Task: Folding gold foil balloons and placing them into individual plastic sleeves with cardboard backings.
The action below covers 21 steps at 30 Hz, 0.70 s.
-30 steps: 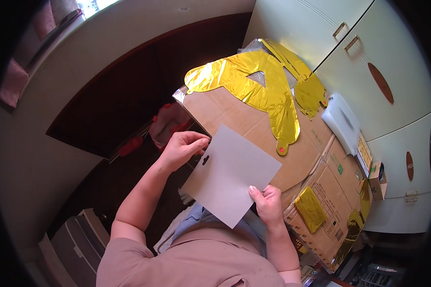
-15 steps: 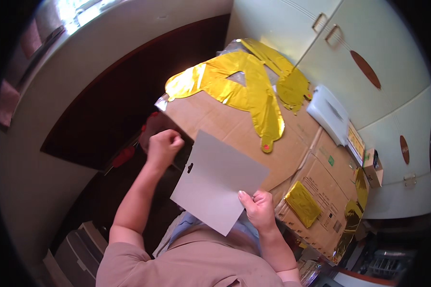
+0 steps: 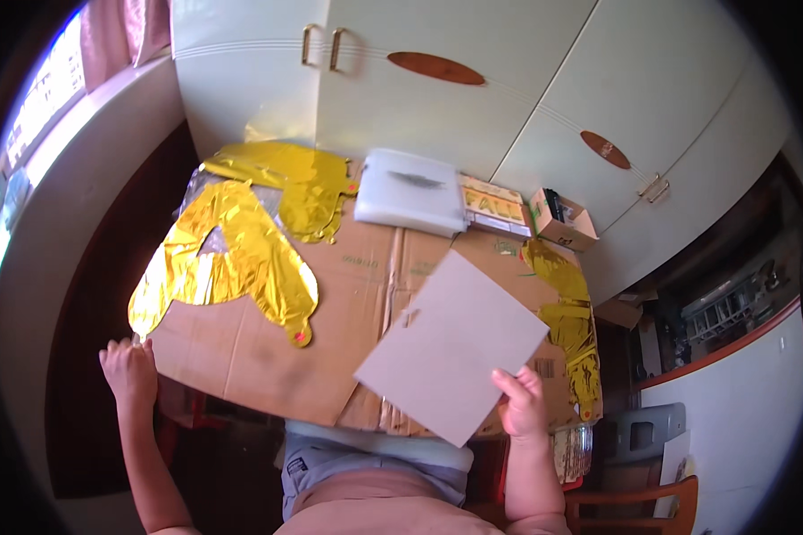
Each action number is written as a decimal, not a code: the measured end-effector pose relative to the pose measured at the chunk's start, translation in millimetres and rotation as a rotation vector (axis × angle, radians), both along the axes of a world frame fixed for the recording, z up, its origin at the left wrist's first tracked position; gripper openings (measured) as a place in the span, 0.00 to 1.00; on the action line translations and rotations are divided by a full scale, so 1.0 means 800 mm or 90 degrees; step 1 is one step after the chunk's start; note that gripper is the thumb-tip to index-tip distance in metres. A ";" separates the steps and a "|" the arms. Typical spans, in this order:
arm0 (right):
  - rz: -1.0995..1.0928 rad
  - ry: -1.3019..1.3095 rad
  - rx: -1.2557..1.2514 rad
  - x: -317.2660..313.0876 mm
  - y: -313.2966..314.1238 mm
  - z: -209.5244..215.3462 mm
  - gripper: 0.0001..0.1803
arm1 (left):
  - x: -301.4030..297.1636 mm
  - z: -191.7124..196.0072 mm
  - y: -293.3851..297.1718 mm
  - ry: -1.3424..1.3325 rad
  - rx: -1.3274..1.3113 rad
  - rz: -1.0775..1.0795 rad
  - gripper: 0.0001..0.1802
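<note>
My right hand [image 3: 522, 401] grips a flat grey card [image 3: 455, 348] by its lower right edge, thumb on top. The card has a small hanging slot near its left edge and is held tilted above a cardboard-covered table [image 3: 348, 308]. My left hand [image 3: 129, 370] is closed at the table's left corner, right by the tip of a flat gold foil balloon [image 3: 241, 259] shaped like a letter A. What its fingers hold, if anything, is hidden. Behind it lies another gold foil balloon [image 3: 312, 196]. A third gold foil piece [image 3: 571, 330] drapes along the right edge.
A translucent white plastic case [image 3: 410, 192] rests at the back of the table. Beside it are a flat printed box [image 3: 493, 207] and a small open carton [image 3: 564, 218]. Pale cabinets [image 3: 437, 116] stand behind. A wooden chair [image 3: 633, 495] and grey stool [image 3: 651, 428] are at the right.
The view has swung right. My left hand has moved from beside the card to the table's left corner. The card, still in my right hand, now covers where a folded gold foil packet lay.
</note>
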State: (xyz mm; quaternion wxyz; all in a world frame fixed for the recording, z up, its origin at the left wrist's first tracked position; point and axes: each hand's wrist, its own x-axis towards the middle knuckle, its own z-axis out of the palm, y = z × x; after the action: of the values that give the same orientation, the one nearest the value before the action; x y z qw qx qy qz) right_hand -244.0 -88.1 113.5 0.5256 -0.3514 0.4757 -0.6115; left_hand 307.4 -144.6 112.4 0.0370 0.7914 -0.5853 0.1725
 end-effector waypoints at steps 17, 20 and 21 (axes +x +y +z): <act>-0.077 -0.071 0.041 -0.119 -0.124 -0.038 0.12 | -0.458 -0.033 -0.492 0.310 0.175 -0.660 0.22; -0.099 -0.060 0.040 -0.129 -0.130 -0.042 0.13 | -0.470 -0.056 -0.512 0.347 0.183 -0.696 0.21; -0.098 -0.079 0.048 -0.132 -0.131 -0.046 0.13 | -0.467 -0.065 -0.516 0.360 0.164 -0.726 0.20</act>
State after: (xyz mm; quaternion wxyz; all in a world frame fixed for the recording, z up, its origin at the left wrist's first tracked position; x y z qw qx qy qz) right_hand -349.9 -193.1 77.0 0.5187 -0.2553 0.4905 -0.6521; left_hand -66.5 -557.6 60.7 0.1805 0.3692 -0.8974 -0.1607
